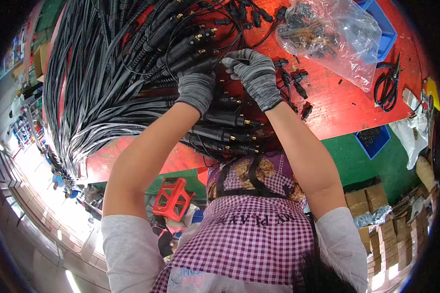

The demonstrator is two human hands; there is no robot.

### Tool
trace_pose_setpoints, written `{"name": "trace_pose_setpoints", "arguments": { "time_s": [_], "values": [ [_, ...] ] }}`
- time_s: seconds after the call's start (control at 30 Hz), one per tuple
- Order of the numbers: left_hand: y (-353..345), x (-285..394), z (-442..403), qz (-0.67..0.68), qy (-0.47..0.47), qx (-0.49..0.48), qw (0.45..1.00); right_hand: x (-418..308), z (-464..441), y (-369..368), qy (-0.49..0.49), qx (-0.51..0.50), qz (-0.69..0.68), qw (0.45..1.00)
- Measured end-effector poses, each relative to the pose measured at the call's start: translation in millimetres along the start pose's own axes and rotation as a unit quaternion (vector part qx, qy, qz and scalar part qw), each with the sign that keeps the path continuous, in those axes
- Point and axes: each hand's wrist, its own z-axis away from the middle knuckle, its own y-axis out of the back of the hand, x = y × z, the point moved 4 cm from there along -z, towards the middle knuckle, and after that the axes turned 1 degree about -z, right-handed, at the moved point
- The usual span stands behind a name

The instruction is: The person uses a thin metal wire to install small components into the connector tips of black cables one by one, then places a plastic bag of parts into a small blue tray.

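My left hand (196, 89), in a grey knit glove, is closed round a black cable connector (205, 66) among the bundle. To its right, my right hand (253, 73), gloved the same way, has thumb and fingers pinched at the connector's tip; whatever lies between them is too small to make out. Many black cables (93, 88) run from the left across the red table (327, 115), ending in black connectors (225, 119) with brass-coloured tips around and below my hands.
A clear plastic bag (327, 39) of small parts lies at upper right, beside a blue tray (387, 29). Black scissors (388, 85) rest near the right edge. A blue bin (373, 141) and a red stool (173, 199) stand below table level.
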Motion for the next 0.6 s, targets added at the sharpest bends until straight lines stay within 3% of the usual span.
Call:
{"name": "trace_pose_setpoints", "arguments": {
  "time_s": [0.07,0.17,0.23,0.3,0.4,0.5,0.53,0.6],
  "values": [
    [2.7,-7.1,3.0,-0.037,-0.033,-0.034,0.998,-3.1,3.4,-2.6,-0.049,-0.005,-0.103,0.993],
    [27.0,-6.2,20.0,-0.065,-0.070,-0.065,0.993,-18.2,11.0,14.4,0.112,0.033,-0.078,0.990],
    [41.4,-5.3,24.3,-0.060,-0.060,-0.118,0.989,-29.8,22.0,35.8,0.163,0.076,-0.093,0.979],
    [42.6,-9.1,28.4,-0.053,-0.058,-0.105,0.991,-37.9,41.3,50.8,0.119,0.103,-0.063,0.986],
    [39.1,-22.2,31.1,-0.003,-0.063,-0.085,0.994,-27.7,63.7,56.5,0.082,0.050,-0.056,0.994],
    [51.9,-30.7,41.0,0.002,-0.098,0.006,0.995,-16.2,72.2,41.1,0.115,0.059,0.006,0.992],
    [56.1,-29.6,41.2,0.019,-0.089,-0.050,0.995,-17.4,73.8,32.9,0.102,0.073,-0.022,0.992],
    [51.6,-33.2,41.5,0.014,-0.104,-0.003,0.994,-14.3,73.4,22.1,0.148,0.084,0.053,0.984]
  ]
}}
